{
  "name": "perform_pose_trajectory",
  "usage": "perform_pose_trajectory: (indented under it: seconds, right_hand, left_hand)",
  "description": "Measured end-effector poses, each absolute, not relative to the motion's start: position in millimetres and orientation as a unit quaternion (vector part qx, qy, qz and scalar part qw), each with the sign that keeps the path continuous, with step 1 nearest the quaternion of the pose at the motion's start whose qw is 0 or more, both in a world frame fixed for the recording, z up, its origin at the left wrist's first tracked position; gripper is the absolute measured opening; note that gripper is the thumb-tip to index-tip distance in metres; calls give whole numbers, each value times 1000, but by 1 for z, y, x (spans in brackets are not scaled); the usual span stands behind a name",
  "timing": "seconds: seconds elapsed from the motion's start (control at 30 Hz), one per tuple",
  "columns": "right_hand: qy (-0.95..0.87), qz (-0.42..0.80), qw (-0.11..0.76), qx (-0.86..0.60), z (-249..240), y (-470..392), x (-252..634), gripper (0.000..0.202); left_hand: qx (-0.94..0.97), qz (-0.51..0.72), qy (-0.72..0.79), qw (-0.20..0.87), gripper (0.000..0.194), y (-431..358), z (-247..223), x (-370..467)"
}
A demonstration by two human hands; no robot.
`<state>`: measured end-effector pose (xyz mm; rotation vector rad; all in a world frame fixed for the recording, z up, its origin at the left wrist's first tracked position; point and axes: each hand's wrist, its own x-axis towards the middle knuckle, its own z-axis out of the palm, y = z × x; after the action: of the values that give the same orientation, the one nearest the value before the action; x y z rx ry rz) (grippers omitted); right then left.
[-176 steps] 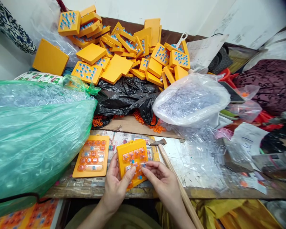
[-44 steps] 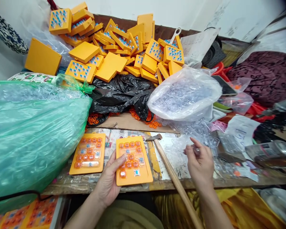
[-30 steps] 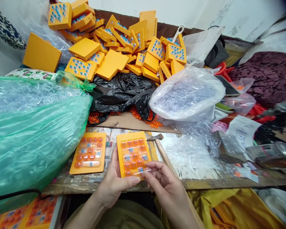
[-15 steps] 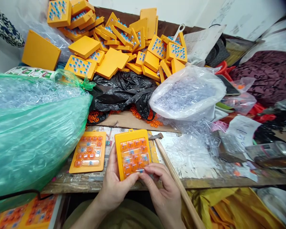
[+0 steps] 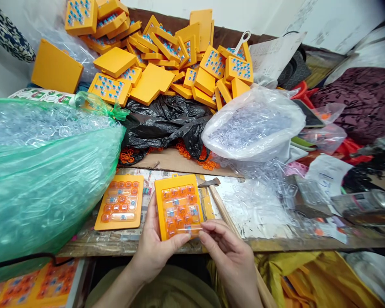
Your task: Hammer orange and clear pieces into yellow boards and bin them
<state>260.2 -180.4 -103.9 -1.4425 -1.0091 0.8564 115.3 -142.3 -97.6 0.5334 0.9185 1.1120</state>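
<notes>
A yellow plastic panel (image 5: 159, 186) stands tilted toward me, bearing rows of orange rings under clear plastic caps, with a few blue bits among them. My left hand (image 5: 155, 244) grips it by the left side, thumb across the lower edge. At the panel's lower right corner, my right hand (image 5: 229, 252) pinches the end of a long clear cap (image 5: 194, 232) between thumb and forefinger; the other fingers are curled. A similar panel (image 5: 133, 220) lies flat on the bench to the left, filled with orange rings and clear caps.
Yellow panels with blue pegs (image 5: 150, 83) are heaped at the back. A green bag (image 5: 51, 179) and a white bag (image 5: 253, 128) hold clear parts. Orange rings (image 5: 208, 164) spill from a black bag (image 5: 167, 124). A wooden-handled hammer (image 5: 224, 209) lies right of the panel.
My right hand has shifted slightly right along the panel's lower edge, baring more of the long clear cap. My left hand keeps its hold on the panel.
</notes>
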Motion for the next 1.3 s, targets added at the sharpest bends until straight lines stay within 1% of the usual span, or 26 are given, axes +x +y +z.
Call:
perform_pose_trajectory:
  seconds: [0.17,0.3,0.37,0.4,0.5,0.57,0.8,0.87,0.93,0.97,1.03,1.1,1.17,1.23,1.3]
  right_hand:
    - [-443,358,547,-614,-101,-176,257,6]
    - [-488,306,538,-615,-103,-177,254,1]
    - [-469,308,548,-620,-103,-179,251,5]
    - [-443,333,555,-621,-102,-180,249,8]
    - [-326,463,569,-597,-100,-180,243,20]
    - [-271,518,577,-570,-99,-178,241,26]
    - [-292,524,593,-537,-109,-173,239,34]
    - [-277,534,596,-532,-108,-173,237,33]
    - [-263,566,579,-524,-103,-173,233,33]
    - [-258,591,563,-517,-101,-171,230,40]
    - [-255,655,518,-488,-97,-166,222,58]
    - [-261,708,475,-453,-97,-156,211,64]
    - [-274,725,465,-428,-101,-143,196,66]
    - [-302,714,470,-422,-107,-131,182,69]
    - [-356,684,452,-449,-111,-121,172,68]
  left_hand:
    - [231,502,419,720,114,-145,-99,115]
    - [235,512,430,705,109,-146,-98,114]
    - [236,517,436,698,105,-146,-97,114]
    - [235,517,438,697,104,-146,-96,114]
    - [227,515,440,700,103,-147,-94,114]
    - [226,513,442,700,103,-147,-94,114]
    - [244,515,446,691,99,-151,-102,111]
    - [257,508,453,686,101,-150,-101,106]
    - [287,485,469,680,104,-147,-98,96]
    - [313,469,484,669,104,-145,-95,89]
    - [383,436,528,621,101,-140,-91,71]
    - [469,409,580,525,93,-137,-89,50]
    - [559,385,628,381,84,-137,-93,30]
    - [634,353,649,229,76,-141,-101,13]
    - [680,318,649,120,70,-148,-111,2]
